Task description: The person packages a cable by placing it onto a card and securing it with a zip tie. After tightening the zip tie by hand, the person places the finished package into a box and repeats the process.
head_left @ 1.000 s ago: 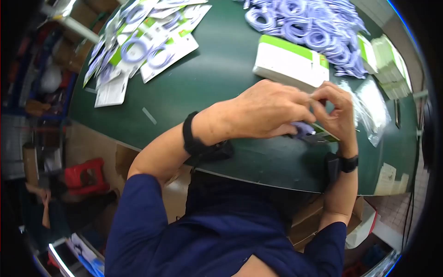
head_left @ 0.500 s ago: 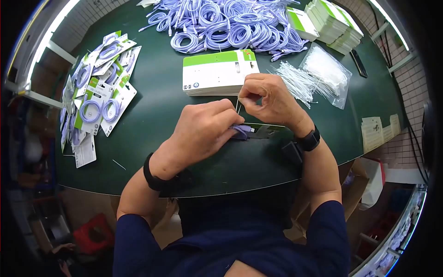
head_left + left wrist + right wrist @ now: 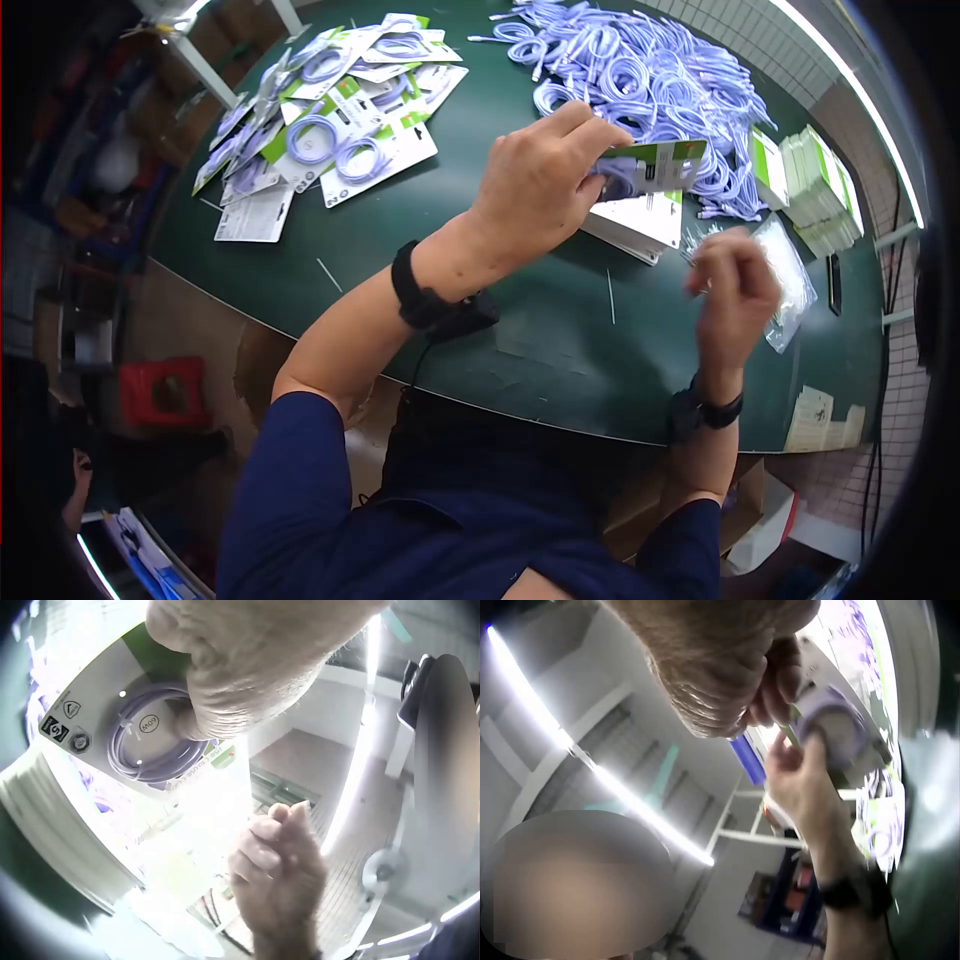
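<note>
My left hand (image 3: 540, 185) grips a green-and-grey packaging card (image 3: 672, 165) by one end, raised above the table. A coiled light-purple cable (image 3: 114, 747) lies flat on the card's face, and the left thumb presses against the coil. To the right, my right hand (image 3: 735, 290) is blurred in the head view, away from the card. In the left wrist view its fingers (image 3: 259, 851) are curled, with nothing visible between them. A thin white tie strip (image 3: 611, 296) lies on the table between the hands.
A stack of cards (image 3: 640, 232) sits below the held card. Behind it spreads a heap of purple cables (image 3: 690, 95). Carded cables (image 3: 345, 120) are piled at left. On the right are a plastic bag (image 3: 792, 285), more card stacks (image 3: 820, 190) and a dark slim object (image 3: 834, 285).
The right hand has let go of the white tie it pinched and drawn away to the right. My left hand has lifted the card and cable up toward the cable heap.
</note>
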Demonstrator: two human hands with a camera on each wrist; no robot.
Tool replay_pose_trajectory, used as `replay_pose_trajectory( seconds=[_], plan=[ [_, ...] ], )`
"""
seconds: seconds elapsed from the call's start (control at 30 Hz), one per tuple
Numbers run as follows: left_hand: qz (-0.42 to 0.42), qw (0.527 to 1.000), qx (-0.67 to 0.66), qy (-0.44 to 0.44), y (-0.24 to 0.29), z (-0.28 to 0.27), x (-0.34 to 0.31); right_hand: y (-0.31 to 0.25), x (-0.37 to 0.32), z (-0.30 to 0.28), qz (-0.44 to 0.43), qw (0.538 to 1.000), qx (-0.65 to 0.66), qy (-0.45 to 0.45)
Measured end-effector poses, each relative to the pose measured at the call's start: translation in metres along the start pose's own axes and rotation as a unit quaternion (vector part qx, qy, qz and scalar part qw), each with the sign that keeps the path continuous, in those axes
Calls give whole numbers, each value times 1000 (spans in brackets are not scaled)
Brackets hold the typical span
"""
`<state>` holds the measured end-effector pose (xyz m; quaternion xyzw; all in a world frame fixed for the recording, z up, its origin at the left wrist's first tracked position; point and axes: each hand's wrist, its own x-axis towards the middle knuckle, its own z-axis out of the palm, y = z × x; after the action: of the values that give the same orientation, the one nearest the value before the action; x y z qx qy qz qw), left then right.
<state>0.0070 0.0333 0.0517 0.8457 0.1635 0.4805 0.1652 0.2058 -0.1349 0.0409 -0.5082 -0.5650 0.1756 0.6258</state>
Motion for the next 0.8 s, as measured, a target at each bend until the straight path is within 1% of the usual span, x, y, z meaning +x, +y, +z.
replay_pose_trajectory(
  seconds=[0.03, 0.07, 0.1, 0.17, 0.2, 0.3, 0.33, 0.43, 0.5, 0.6, 0.63, 0.73, 0.8],
  plan=[
    [25, 998, 42, 35, -1, -2, 6, -11, -5, 19, 38, 995, 1, -97],
    [51, 993, 82, 68, -1, -3, 10, -15, -8, 37, 68, 984, 1, -165],
    [56, 993, 84, 67, 1, -3, 14, -17, -12, 54, 99, 968, -1, -230],
    [83, 984, 124, 100, 6, -1, 21, -18, -22, 83, 210, 938, 137, -241],
    [95, 978, 143, 117, 8, 0, 23, -15, -26, 92, 209, 939, 134, -239],
    [122, 972, 146, 136, 14, 8, 26, -3, -32, 107, 208, 921, 238, -226],
    [135, 969, 149, 144, 16, 10, 28, -6, -29, 107, 208, 924, 234, -222],
    [163, 964, 136, 158, 19, 14, 30, -15, -18, 109, 182, 931, 85, -306],
    [178, 962, 131, 164, 19, 16, 32, -18, -20, 109, 174, 937, 67, -295],
    [284, 931, 172, 151, 16, 16, 32, -17, -24, 112, 159, 946, 38, -280],
    [284, 931, 173, 151, 16, 16, 30, -15, -26, 114, 157, 946, 49, -278],
    [332, 925, 163, 87, 18, 23, 19, -15, -30, 115, 155, 947, 71, -271],
    [345, 921, 164, 75, 16, 27, 17, -18, -28, 115, 172, 941, 27, -290]
  ],
)
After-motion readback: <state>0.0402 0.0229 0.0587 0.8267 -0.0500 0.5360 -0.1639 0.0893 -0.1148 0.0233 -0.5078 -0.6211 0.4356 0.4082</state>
